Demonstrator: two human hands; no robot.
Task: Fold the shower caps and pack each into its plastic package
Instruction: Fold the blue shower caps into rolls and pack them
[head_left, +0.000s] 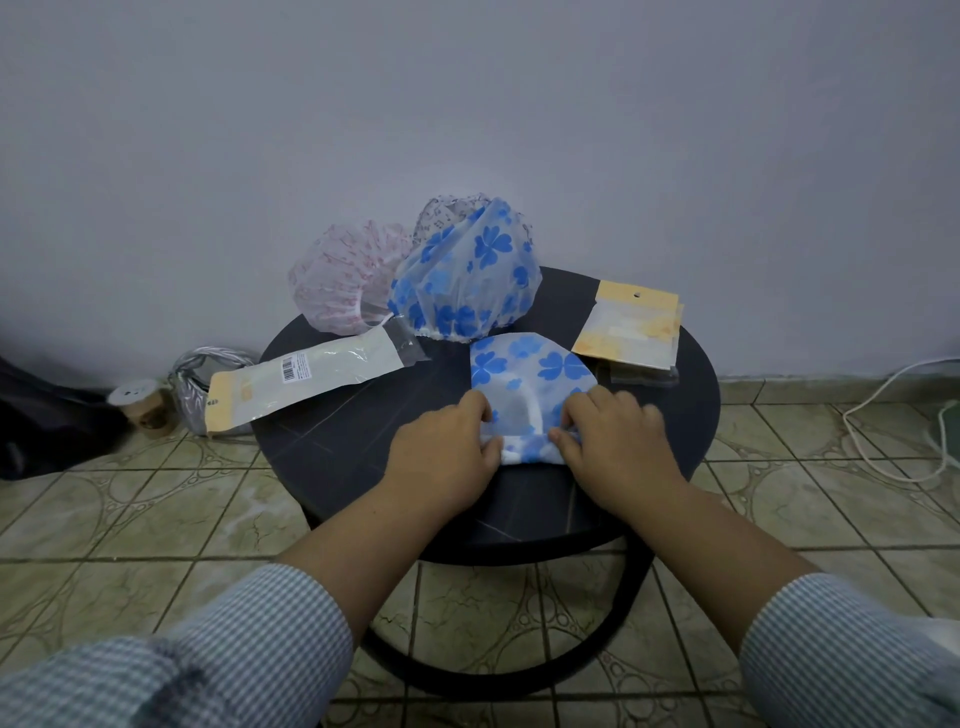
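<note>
A blue-clover shower cap (524, 374) lies flattened and partly folded on the round dark table (332, 447). My left hand (447, 452) pinches its near left edge and my right hand (613, 436) pinches its near right edge. Behind it stand a puffed blue-clover cap (467, 275), a pink-patterned cap (337, 280) and a dark-patterned cap (447, 208), mostly hidden. A long plastic package (306, 374) lies at the table's left, overhanging the edge. A stack of yellow-topped packages (628, 327) lies at the right.
The table stands against a pale wall on a tiled floor. To the left on the floor are a silver bag (202, 384), a small round container (143, 405) and a dark bag (36, 415). A white cable (878, 431) runs along the floor at the right.
</note>
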